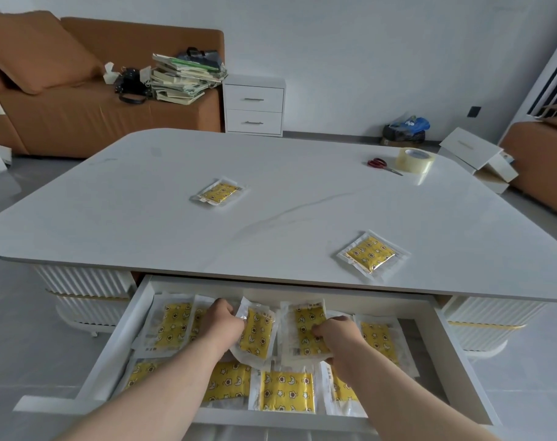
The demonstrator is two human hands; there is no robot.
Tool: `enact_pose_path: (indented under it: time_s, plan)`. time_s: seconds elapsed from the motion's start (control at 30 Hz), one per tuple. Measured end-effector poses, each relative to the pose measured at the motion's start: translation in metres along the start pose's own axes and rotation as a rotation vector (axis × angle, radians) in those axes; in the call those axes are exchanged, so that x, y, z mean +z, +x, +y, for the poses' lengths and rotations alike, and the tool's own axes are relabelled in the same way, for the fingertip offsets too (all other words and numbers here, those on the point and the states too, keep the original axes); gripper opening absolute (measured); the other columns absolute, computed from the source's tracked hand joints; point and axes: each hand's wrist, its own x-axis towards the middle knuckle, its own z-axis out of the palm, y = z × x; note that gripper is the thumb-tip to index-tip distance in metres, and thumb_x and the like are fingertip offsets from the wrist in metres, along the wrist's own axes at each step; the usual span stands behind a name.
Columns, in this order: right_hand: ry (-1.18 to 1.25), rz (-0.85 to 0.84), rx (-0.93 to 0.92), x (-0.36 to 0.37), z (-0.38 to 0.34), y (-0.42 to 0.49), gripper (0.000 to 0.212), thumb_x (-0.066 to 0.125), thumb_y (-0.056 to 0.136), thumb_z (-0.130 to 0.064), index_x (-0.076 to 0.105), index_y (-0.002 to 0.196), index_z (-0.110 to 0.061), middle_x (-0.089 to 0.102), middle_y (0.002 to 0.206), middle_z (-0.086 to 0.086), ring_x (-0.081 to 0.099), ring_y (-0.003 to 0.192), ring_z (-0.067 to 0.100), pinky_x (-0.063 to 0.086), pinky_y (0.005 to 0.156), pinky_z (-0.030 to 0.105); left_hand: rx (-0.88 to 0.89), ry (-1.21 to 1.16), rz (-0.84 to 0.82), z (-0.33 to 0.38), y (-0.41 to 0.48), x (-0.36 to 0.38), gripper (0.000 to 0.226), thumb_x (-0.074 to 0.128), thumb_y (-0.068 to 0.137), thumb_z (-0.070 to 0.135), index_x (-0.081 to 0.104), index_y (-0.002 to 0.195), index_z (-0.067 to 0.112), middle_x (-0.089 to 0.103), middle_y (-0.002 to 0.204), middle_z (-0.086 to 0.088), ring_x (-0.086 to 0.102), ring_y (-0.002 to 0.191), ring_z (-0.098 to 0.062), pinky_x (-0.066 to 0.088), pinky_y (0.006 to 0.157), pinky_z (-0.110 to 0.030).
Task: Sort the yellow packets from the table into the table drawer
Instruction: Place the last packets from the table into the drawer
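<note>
The white table drawer (442,332) is pulled open below the tabletop and holds several yellow packets in clear wrappers. My left hand (220,324) grips one yellow packet (256,334) by its left edge, tilted above the others. My right hand (337,337) pinches a second yellow packet (304,326) at its right side, inside the drawer. Two more yellow packets lie on the white table (143,202): one (219,192) near the middle, one (371,254) close to the front right edge.
Red-handled scissors (382,165) and a roll of clear tape (414,160) sit at the table's far right. Beyond the table stand a brown sofa (64,116) with stacked books (183,78), a white nightstand (254,105), and boxes on the floor at right.
</note>
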Motion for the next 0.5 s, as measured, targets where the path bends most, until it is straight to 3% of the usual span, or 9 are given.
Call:
enact_pose_path:
  time_s: [0.1,0.27,0.4,0.5]
  plan:
    - [-0.025,-0.004,0.003,0.001,0.001,0.001,0.012,0.057,0.088,0.001,0.056,0.093,-0.01,0.066,0.1,0.019,0.065,0.096,0.035,0.056,0.089,0.05,0.007,0.011,0.011,-0.002,0.002,0.001,0.017,0.069,0.083,0.008,0.056,0.094,0.014,0.06,0.095,-0.004,0.054,0.079,-0.016,0.042,0.056,-0.025]
    - [-0.07,-0.011,0.004,0.006,0.001,0.002,0.024,0.059,0.088,-0.002,0.057,0.112,-0.007,0.066,0.101,0.017,0.065,0.096,0.034,0.056,0.089,0.049,0.008,0.059,0.03,-0.001,0.0,0.001,0.018,0.064,0.083,0.002,0.056,0.091,0.016,0.059,0.093,-0.003,0.053,0.074,-0.014,0.037,0.048,-0.023]
    - [-0.144,-0.002,-0.009,0.011,-0.001,0.004,0.032,0.056,0.091,-0.003,0.054,0.123,-0.009,0.063,0.101,0.012,0.063,0.094,0.027,0.056,0.084,0.037,0.012,0.08,0.04,-0.001,-0.002,0.001,0.02,0.061,0.083,0.0,0.054,0.087,0.018,0.059,0.092,-0.003,0.053,0.074,-0.015,0.037,0.047,-0.024]
    - [-0.206,0.021,-0.058,0.015,0.001,0.007,0.029,0.057,0.09,-0.002,0.058,0.119,-0.006,0.06,0.09,0.006,0.06,0.082,0.019,0.055,0.074,0.031,0.019,0.035,0.022,-0.002,0.0,0.002,0.021,0.059,0.082,-0.004,0.056,0.084,0.018,0.06,0.092,-0.004,0.054,0.076,-0.016,0.041,0.052,-0.024]
